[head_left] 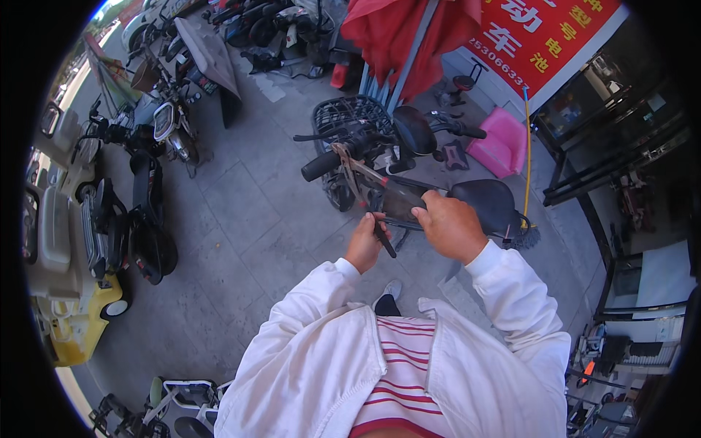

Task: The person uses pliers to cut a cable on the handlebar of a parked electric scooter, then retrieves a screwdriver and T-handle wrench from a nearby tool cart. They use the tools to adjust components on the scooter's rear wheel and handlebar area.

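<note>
My right hand is wrapped round one black-gripped handle of a long two-handled tool, apparently bolt cutters. My left hand closes on the other black handle, lower down. The handles stand apart, and the rusty-brown jaw end points away from me, by the left handlebar grip of a black electric bike. Whether the jaws touch the bike, I cannot tell. The bike has a black front basket and a black saddle to the right of my right hand.
A pink plastic chair and a yellow-handled broom stand beyond the bike at right. A folded red umbrella is at the back. Parked scooters and a yellow vehicle line the left. Shop doors bound the right.
</note>
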{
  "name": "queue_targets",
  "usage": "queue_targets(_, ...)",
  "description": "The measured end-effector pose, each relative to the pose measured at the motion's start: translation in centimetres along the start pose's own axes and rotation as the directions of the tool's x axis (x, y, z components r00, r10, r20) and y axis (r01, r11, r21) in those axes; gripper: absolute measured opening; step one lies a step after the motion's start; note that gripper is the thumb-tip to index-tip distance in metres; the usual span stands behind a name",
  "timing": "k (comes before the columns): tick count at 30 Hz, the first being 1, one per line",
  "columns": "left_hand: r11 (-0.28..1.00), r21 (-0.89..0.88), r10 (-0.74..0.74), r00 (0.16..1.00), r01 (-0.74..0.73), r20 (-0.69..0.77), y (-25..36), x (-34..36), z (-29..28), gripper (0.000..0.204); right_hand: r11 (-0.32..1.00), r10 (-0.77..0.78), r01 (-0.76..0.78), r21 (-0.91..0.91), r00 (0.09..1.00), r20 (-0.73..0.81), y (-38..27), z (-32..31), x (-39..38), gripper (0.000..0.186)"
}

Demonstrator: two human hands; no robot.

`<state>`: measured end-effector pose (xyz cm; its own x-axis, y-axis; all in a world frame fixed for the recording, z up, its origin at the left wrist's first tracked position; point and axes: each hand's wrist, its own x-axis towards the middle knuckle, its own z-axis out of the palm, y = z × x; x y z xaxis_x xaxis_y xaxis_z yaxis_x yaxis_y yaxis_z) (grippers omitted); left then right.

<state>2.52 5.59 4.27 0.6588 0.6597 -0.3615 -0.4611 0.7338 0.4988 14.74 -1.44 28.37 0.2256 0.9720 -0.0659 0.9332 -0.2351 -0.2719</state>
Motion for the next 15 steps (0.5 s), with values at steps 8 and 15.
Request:
queue_targets(8, 0.998, -0.024, -0.064, 0.996, 0.066, 0.061, 0.7, -0.2, 1.9, 0.037, 0.999, 0.037, -0.037, 0.020, 0.999, -0.020, 0.6, 0.4, -0.3, 0.026)
queue_targets(15, 0.995, -0.061, -0.071, 0.996, 0.074, 0.057, 0.9, -0.7, 2.3, 0.041, 0.999, 0.031, -0.031, 0.013, 0.999, 0.039, 0.5, 0.8, -0.2, 0.027)
